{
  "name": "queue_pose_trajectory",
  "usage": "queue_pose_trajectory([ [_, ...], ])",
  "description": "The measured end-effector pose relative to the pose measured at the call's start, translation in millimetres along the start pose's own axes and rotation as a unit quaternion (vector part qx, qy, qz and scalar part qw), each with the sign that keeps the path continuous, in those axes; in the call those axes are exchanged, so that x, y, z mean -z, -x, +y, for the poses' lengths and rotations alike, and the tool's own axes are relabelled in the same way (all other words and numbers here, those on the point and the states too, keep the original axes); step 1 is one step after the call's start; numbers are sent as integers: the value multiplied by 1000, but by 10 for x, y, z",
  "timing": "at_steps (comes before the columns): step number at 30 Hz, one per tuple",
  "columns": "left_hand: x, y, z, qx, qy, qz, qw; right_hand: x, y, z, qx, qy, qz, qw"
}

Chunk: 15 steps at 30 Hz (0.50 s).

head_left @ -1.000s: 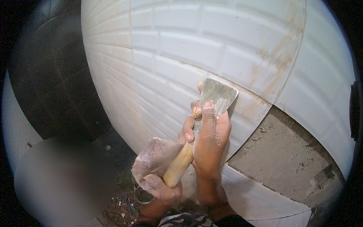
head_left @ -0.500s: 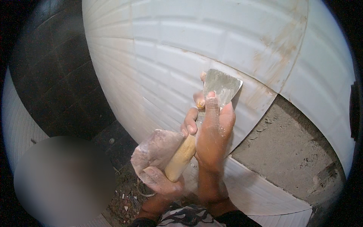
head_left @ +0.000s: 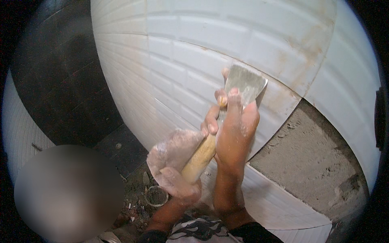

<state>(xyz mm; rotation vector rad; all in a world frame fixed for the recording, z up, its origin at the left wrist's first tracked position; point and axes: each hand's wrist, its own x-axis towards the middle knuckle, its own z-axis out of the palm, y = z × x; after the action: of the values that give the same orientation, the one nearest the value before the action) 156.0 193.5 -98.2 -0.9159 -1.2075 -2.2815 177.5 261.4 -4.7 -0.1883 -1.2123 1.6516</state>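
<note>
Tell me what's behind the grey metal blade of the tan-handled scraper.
Behind the blade, fingertips of the dusty right hand show past its left edge, with embossed white tiles beyond. Whatever finger parts and tile surface lie directly behind the metal are covered.

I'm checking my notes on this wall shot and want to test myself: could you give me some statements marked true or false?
1. The right hand grips the scraper near its blade. True.
2. The scraper's handle is black. False: the handle is yellowish.
3. The left hand holds a pale, irregular piece beside the handle. True.
4. The bare grey patch is left of the hands. False: the bare grey patch is on their right.
5. Brownish smears mark the white wall. True.
</note>
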Motion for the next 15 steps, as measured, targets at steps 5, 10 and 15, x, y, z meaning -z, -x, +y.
queue_pose_trajectory([
  [5, 63, -118, -25, -1, 5, -53, 999, -4, -51, 34, 1, 38, -5, 999],
  [10, 86, -58, -134, 12, -13, 31, 999, -61, -61, 219, -8, 7, -11, 1000],
  [15, 328, 0, -329, -132, -388, 9, 912, -200, -240, 250, 28, 9, -19, 999],
])
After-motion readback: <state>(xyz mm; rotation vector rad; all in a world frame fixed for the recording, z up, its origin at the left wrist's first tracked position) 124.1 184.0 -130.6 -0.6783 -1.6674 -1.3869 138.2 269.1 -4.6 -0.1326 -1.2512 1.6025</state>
